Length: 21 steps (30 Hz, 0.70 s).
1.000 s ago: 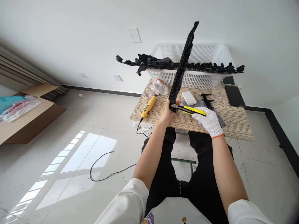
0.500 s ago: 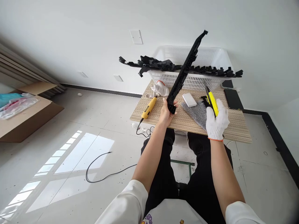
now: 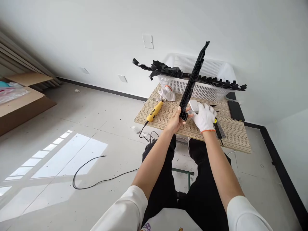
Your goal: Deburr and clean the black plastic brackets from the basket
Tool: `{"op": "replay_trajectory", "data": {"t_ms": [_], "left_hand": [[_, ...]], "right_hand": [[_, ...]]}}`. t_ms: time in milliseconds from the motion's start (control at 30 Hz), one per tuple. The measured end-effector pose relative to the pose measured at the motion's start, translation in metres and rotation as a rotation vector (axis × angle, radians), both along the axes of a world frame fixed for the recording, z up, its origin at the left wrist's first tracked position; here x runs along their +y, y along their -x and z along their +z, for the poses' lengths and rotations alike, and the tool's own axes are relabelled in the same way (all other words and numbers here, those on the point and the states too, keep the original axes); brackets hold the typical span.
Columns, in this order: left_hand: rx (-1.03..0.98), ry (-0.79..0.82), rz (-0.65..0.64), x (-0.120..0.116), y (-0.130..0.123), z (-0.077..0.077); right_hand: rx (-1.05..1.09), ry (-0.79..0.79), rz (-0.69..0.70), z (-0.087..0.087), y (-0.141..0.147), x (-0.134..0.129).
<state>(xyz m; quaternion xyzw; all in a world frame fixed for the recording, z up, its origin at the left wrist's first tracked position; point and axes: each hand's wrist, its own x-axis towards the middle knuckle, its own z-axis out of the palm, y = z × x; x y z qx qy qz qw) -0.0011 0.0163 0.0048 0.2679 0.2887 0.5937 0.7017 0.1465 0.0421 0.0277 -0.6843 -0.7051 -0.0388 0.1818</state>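
My bare left hand (image 3: 175, 121) grips the lower end of a long black plastic trim strip (image 3: 192, 80), which slants up and away over the table. My right hand (image 3: 204, 117), in a white knitted glove with an orange cuff, is beside that end, fingers stretched out and apart. A small yellow part of the utility knife (image 3: 215, 121) shows at the glove's right edge; the rest is hidden. Below the glove are black calipers (image 3: 218, 130) on a grey cloth (image 3: 221, 131). A white box-like item (image 3: 193, 105) is partly covered by the glove.
A white plastic basket (image 3: 209, 91) stands at the table's back, with several black trim strips (image 3: 168, 70) across its rim. On the wooden table (image 3: 233, 134) are a yellow corded tool (image 3: 154, 111), a white glove (image 3: 167, 93) and a black phone-like slab (image 3: 235, 110). A cable (image 3: 101, 186) lies on the floor.
My right hand has moved left to the strip's lower end, its fingers now spread; the knife is no longer upright in it. My left hand still holds the strip, and the view has shifted slightly.
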Motion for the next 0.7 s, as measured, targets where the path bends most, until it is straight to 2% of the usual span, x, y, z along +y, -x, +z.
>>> {"op": "replay_trajectory", "data": {"t_ms": [133,233,300,367,500,600,700], "left_hand": [[-0.074,0.016,-0.027,0.0,-0.001,-0.002],[-0.092,0.04,0.006,0.001,0.001,-0.002],[-0.084,0.045,0.016,0.001,0.001,-0.003],[-0.07,0.044,0.021,0.003,0.001,-0.005],[-0.058,0.028,0.037,0.005,0.0,-0.01],[-0.056,0.027,0.028,0.005,0.0,-0.011],[-0.046,0.017,0.023,0.004,0.001,-0.011]], "right_hand": [[-0.086,0.155,-0.032,0.014,0.017,0.026],[0.02,0.084,-0.058,0.019,0.01,0.03],[0.056,0.085,-0.064,0.018,0.003,0.027],[-0.005,0.143,-0.052,0.013,-0.001,0.022],[-0.074,0.169,-0.052,0.004,0.004,0.02],[-0.063,0.238,-0.093,0.008,0.013,0.029],[-0.073,0.346,-0.119,0.02,0.022,0.043]]}}
